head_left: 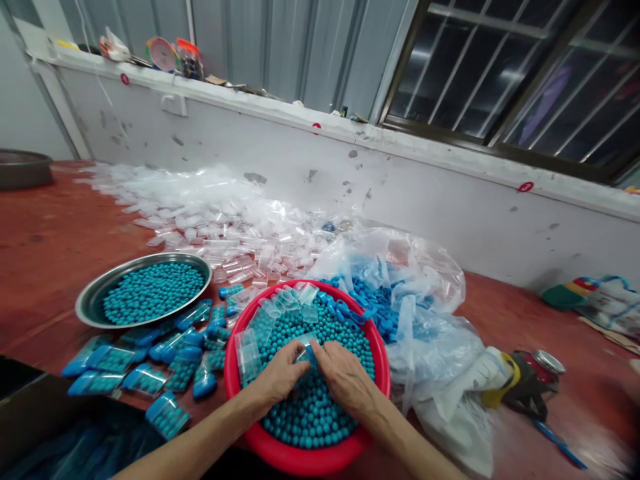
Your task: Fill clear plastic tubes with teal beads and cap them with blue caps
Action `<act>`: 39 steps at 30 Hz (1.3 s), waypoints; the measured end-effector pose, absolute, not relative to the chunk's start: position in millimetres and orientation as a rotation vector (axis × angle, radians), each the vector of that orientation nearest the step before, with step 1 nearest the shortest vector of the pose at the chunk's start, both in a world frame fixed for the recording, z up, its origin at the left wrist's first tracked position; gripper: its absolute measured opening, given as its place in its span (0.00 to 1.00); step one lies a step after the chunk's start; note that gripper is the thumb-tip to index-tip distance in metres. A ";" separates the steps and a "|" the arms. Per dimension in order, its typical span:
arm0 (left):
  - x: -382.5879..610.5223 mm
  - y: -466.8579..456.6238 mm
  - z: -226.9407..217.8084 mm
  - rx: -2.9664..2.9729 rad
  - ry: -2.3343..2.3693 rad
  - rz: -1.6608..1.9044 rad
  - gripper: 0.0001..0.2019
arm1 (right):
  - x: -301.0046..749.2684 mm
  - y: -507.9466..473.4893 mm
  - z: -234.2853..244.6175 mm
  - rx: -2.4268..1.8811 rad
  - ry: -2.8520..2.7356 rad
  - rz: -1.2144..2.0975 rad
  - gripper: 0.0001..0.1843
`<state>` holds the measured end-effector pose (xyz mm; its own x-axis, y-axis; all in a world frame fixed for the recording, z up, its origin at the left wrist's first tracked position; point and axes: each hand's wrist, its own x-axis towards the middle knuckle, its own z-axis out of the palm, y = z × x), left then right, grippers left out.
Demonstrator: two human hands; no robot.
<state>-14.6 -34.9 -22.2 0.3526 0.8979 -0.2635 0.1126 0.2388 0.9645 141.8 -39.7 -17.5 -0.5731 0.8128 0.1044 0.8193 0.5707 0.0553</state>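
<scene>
Both of my hands are over a red plastic basin (383, 353) full of small turquoise beads (315, 423). My left hand (283, 373) is closed on a small clear plastic case (306, 340), its thumb on the near side. My right hand (345, 375) lies against the beads, fingers stretched toward the case's right side; its fingertips are partly hidden. More empty clear cases (247, 353) lie on the beads along the basin's left and upper rim. Several blue caps (345, 310) rest at the upper right inside the basin.
Left stands a metal bowl (90, 313) of turquoise beads, with filled blue-capped cases (107, 359) before it. Clear cases (235, 220) are heaped behind. Right are loose blue caps (383, 310), a plastic bag (435, 347) and a jar with a metal lid (549, 361) on the red table (30, 267).
</scene>
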 end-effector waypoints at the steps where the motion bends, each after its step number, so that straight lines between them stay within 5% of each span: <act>1: -15.3 -34.7 -22.5 1.200 1.092 0.714 0.11 | 143.7 -42.6 -18.0 -1.385 -2.729 -0.085 0.24; 14: -17.3 -35.3 -20.2 1.182 0.977 0.706 0.15 | 151.5 -44.5 -9.8 -1.414 -1.782 1.086 0.11; 29: -9.3 -40.8 -12.9 1.025 0.844 0.776 0.26 | 132.9 -59.0 -12.6 -1.421 -1.666 0.811 0.14; 39: -8.0 -47.4 -12.2 1.124 0.986 0.791 0.17 | 152.2 -58.1 -0.7 -1.166 -1.991 0.948 0.11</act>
<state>-8.0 -47.4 -12.2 0.3739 0.8983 -0.2308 -0.0302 0.2605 0.9650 152.2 -58.1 -0.7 -0.4047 0.8999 0.1625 0.4413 0.3478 -0.8272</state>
